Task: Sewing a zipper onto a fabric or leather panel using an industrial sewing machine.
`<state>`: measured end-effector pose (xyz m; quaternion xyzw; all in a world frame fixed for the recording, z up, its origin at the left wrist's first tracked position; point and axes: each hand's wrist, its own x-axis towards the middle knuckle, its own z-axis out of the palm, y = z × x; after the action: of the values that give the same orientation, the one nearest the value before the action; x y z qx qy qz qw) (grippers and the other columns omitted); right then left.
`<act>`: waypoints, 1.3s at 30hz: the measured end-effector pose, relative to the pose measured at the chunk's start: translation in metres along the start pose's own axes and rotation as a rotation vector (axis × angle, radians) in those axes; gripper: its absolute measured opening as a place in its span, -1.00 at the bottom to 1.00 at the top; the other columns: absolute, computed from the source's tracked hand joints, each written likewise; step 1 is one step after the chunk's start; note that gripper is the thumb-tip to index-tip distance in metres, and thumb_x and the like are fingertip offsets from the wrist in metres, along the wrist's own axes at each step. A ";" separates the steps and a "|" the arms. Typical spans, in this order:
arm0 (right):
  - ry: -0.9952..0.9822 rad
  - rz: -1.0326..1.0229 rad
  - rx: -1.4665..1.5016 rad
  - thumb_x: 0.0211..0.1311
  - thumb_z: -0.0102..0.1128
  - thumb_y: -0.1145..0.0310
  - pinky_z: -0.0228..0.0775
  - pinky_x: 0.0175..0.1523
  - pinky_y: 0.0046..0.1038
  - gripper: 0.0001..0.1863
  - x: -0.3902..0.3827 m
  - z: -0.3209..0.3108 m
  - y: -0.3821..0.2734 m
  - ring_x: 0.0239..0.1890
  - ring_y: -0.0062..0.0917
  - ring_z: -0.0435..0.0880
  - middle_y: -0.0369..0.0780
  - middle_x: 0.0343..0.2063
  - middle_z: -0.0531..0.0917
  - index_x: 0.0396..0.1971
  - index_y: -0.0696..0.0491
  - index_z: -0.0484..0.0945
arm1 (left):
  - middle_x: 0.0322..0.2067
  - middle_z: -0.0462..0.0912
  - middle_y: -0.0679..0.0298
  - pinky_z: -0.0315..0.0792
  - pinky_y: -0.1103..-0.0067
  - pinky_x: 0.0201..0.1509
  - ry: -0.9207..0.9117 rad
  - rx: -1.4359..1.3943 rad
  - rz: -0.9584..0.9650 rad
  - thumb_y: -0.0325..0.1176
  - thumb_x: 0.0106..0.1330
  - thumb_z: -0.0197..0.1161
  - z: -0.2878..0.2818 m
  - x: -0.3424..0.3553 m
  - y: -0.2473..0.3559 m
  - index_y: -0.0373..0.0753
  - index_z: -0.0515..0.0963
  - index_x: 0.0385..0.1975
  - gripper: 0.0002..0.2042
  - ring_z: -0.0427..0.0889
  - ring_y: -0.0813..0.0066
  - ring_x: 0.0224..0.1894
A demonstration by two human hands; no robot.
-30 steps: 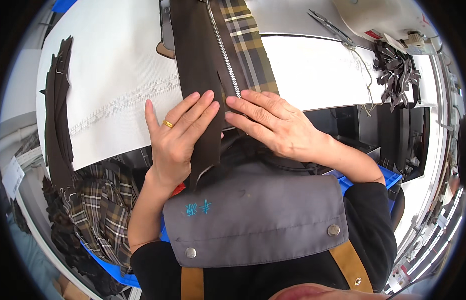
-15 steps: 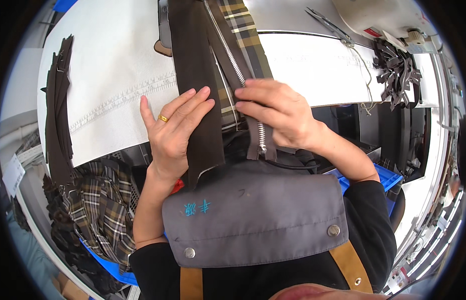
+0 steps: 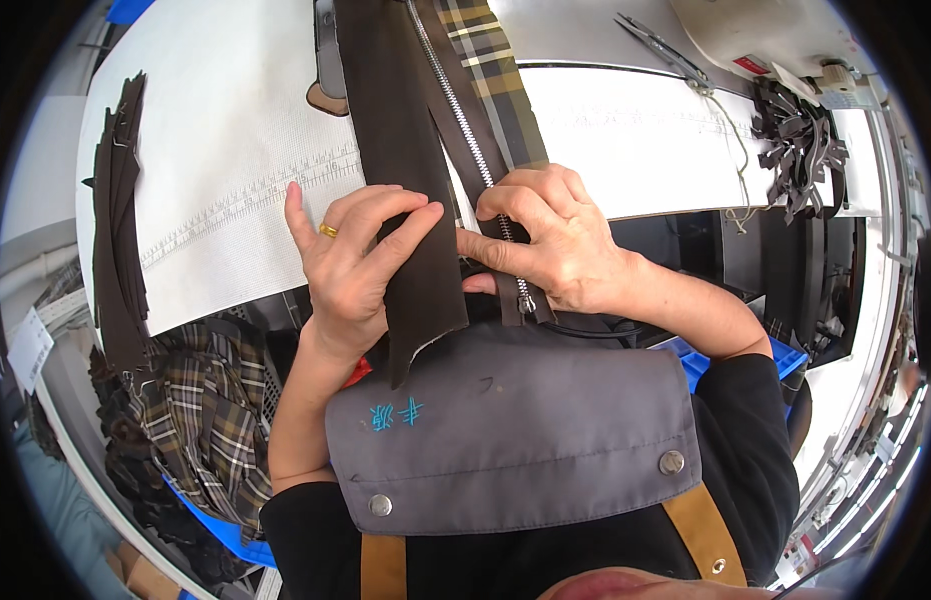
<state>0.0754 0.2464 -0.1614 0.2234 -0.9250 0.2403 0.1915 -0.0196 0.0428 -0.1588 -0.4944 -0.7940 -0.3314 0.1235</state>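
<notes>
Dark-brown fabric (image 3: pixel 395 130) lies on the white bench (image 3: pixel 225 120), its end reaching past the near edge. Our left hand (image 3: pixel 350 260) rests across it, fingers half bent; whether it grips, we cannot tell. Our right hand (image 3: pixel 570 250) curls around the metal zipper (image 3: pixel 463 115) alongside.

Grey apron (image 3: pixel 515 420); 2 tan straps (image 3: pixel 383 568); black shirt (image 3: pixel 745 425); gold ring (image 3: pixel 328 230).

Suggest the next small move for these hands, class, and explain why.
Perhaps the right hand should ease the lower end of the zipper left, toward the dark fabric strip: the left hand rests on that strip, and the two pieces part between the hands.
</notes>
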 end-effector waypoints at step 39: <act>0.176 -0.078 0.045 -0.13 0.25 0.44 0.35 -0.13 -0.42 -0.68 -0.013 0.003 -0.011 -0.17 -0.44 0.62 -0.21 -0.16 0.69 -0.26 0.14 0.65 | -0.06 0.62 0.34 -0.25 0.18 0.45 -0.115 -0.069 -0.057 -0.52 0.14 0.06 -0.006 -0.007 -0.001 -0.11 0.66 -0.04 -0.61 0.60 0.41 -0.12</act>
<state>0.0909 0.2406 -0.1658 0.2417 -0.8895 0.2720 0.2763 -0.0183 0.0333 -0.1581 -0.4940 -0.8017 -0.3328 0.0512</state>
